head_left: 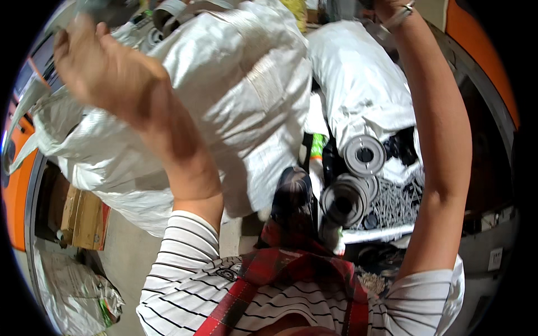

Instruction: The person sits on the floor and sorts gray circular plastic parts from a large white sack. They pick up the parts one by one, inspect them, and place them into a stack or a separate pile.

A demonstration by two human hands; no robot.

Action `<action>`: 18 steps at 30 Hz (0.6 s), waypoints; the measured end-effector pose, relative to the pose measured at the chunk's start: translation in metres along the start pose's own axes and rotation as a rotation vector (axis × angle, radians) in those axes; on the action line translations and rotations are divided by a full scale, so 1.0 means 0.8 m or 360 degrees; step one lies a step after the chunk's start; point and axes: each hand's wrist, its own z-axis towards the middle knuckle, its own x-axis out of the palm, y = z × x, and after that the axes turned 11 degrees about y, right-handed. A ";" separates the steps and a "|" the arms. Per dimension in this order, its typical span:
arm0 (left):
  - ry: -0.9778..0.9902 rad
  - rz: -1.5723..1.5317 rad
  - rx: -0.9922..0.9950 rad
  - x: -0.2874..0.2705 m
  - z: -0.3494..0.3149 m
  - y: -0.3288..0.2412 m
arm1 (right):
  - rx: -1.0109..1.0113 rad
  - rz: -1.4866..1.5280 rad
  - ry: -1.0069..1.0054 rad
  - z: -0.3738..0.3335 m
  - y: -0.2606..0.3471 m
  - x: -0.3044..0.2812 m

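Observation:
My left hand (109,75) is raised at the upper left, above a large white woven sack (246,106). Motion blurs it, but its fingers look apart and I see nothing in them. At the top edge on the right, my right hand (388,9) is mostly cut off, so its fingers are hidden. A metal band (399,14) circles that wrist. Grey curved parts (168,14) lie at the sack's top, behind the left hand. Below the right arm's reach is a second white sack (358,78).
Grey round parts (364,155) and a heap of thin grey sticks or screws (395,199) lie right of my legs. Cardboard boxes (84,215) stand at the left, above a crumpled plastic bag (75,291). Orange panels (479,45) edge both sides.

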 end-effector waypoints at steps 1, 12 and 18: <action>0.0055 -0.0009 0.0013 0.004 -0.020 -0.007 | -0.0038 -0.0038 0.0023 -0.017 -0.001 0.009; 0.1285 -0.0528 -0.3014 0.008 -0.416 -0.027 | 0.2027 0.0601 0.2268 -0.530 0.173 -0.117; 0.1288 -0.0384 -0.3719 0.041 -0.568 -0.006 | 0.3189 0.1431 0.1219 -0.732 0.348 -0.183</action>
